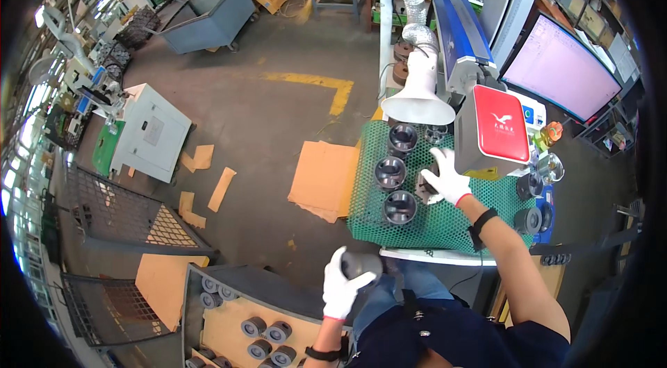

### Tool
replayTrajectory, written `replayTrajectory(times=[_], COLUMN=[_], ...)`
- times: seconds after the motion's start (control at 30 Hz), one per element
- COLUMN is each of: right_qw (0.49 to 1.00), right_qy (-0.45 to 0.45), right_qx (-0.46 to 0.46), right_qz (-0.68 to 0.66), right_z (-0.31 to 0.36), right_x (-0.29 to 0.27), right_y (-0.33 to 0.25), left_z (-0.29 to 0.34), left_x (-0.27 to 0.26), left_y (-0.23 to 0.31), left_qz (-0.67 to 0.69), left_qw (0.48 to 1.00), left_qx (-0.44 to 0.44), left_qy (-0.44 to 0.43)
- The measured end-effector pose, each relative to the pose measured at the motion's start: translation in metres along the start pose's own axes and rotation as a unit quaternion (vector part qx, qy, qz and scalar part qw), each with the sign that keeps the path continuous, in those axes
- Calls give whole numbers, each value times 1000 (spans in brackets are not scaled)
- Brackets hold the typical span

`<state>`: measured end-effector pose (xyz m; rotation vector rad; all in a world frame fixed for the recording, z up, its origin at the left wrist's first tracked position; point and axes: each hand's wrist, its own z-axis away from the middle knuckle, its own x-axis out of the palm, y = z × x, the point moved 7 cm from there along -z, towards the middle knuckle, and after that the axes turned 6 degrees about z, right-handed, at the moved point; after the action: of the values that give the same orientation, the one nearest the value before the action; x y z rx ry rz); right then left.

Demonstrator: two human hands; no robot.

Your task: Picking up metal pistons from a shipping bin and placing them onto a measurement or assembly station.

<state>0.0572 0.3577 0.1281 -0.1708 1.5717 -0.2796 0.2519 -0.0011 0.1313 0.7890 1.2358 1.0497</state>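
Observation:
My left hand (339, 285), in a white glove, grips a dark grey piston (363, 264) just off the front edge of the bench, above the cart. My right hand (448, 177), also gloved in white, reaches over the green mesh mat (368, 219) with its fingers spread. Beneath its fingers is a brownish metal piece (424, 191), partly hidden by the glove; whether they touch it I cannot tell. To its left, dark hollow pistons stand in a row: a near one (399, 207), a middle one (390, 173) and a far one (402, 138).
A red-fronted machine head (499, 125) overhangs the mat beside my right hand. A white funnel-shaped hood (419, 104) hangs behind the row. More parts stand at right, including a grey ring (528, 220). At lower left, a cart (215, 323) holds several pistons on cardboard.

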Motion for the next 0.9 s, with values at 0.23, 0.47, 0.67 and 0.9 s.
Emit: replayTrajectory(times=[0.23,0.47,0.67,0.9], right_qw=[983,978,948,975], right_qy=[137,15,-134,-142], right_qx=[-118,-194,-284,-167], right_qz=[33,-71,-57,-34], right_z=[85,174,221,190], right_x=[-57,-30,-27,-18], right_y=[-35,-25,-69,-63], left_z=[-1,4,39,32], left_x=[11,57,158,164], left_y=[95,35,-36,-31], left_qz=[-166,-27,469,539], left_qw=[985,996,748,582], left_qx=[38,-38,-365,-433], left_qy=[2,-71,-296,-427])
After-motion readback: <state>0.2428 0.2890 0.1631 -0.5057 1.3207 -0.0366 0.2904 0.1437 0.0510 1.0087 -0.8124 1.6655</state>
